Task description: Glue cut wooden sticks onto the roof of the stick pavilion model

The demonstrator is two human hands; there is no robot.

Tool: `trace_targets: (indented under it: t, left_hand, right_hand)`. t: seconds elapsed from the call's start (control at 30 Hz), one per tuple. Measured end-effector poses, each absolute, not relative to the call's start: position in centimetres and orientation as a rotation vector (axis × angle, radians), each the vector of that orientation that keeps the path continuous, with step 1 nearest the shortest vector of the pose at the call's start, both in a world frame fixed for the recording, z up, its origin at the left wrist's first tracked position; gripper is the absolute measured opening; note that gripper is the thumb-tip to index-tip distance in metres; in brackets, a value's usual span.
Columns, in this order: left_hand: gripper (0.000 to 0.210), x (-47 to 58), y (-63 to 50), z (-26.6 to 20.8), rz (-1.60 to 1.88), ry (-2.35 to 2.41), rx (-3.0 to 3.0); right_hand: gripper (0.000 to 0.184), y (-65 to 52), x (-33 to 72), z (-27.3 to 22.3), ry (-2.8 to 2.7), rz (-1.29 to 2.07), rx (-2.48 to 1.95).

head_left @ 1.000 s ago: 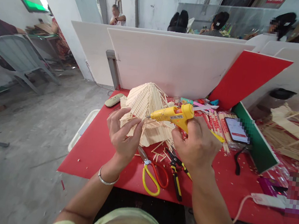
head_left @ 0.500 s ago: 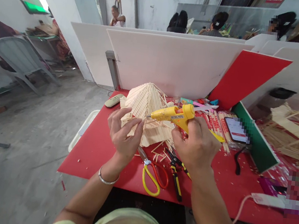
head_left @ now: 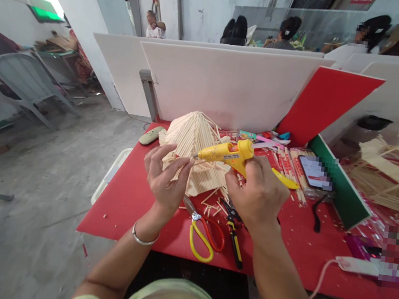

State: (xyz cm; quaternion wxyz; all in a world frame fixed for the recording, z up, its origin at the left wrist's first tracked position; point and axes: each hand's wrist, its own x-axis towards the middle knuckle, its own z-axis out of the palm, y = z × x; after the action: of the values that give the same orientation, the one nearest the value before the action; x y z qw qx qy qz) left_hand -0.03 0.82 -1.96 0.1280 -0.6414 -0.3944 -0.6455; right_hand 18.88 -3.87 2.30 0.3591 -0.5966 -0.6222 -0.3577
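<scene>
My right hand [head_left: 258, 189] is wrapped round the handle of a yellow glue gun [head_left: 226, 154], its nozzle pointing left. My left hand [head_left: 166, 177] pinches a thin wooden stick [head_left: 198, 162] between thumb and forefinger; most of it is hidden by the fingertips. The nozzle tip is right at those fingertips. Behind both hands stands a model of pale wooden sticks [head_left: 194, 131] with a peaked, roof-like top, partly covered by my left hand and the gun.
Scissors [head_left: 202, 238] with red and yellow handles and black-yellow pliers [head_left: 234, 245] lie near the front edge of the red table [head_left: 121, 208]. Stick offcuts are scattered beside them. A phone [head_left: 316, 173] and packed sticks [head_left: 287, 166] lie right, by a green board [head_left: 341, 188]. White panels [head_left: 226, 84] stand behind.
The glue gun and my right hand have shifted slightly left, bringing the nozzle closer to my left fingertips. My left hand stays almost in place, still pinching.
</scene>
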Motion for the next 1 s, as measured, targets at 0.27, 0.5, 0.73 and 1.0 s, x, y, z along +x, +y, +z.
trace_targets:
  t: [0.27, 0.5, 0.73, 1.0]
  left_hand:
    - [0.021, 0.16, 0.92, -2.12, -1.911, -1.105, -1.889]
    - [0.016, 0.20, 1.02, -2.14, -1.867, -1.136, -1.876]
    - [0.008, 0.29, 0.96, -1.97, -1.867, -1.148, -1.863]
    - [0.010, 0.40, 0.97, -1.99, -1.902, -1.120, -1.889]
  right_hand:
    - [0.013, -3.82, 18.80, 2.30, -1.597, -0.905, -1.532]
    - [0.014, -3.88, 18.89, 2.15, -1.609, -0.867, -1.522]
    - [0.022, -3.85, 18.97, 1.91, -1.609, -0.860, -1.557]
    - [0.019, -3.92, 18.96, 2.05, -1.622, -0.850, -1.546]
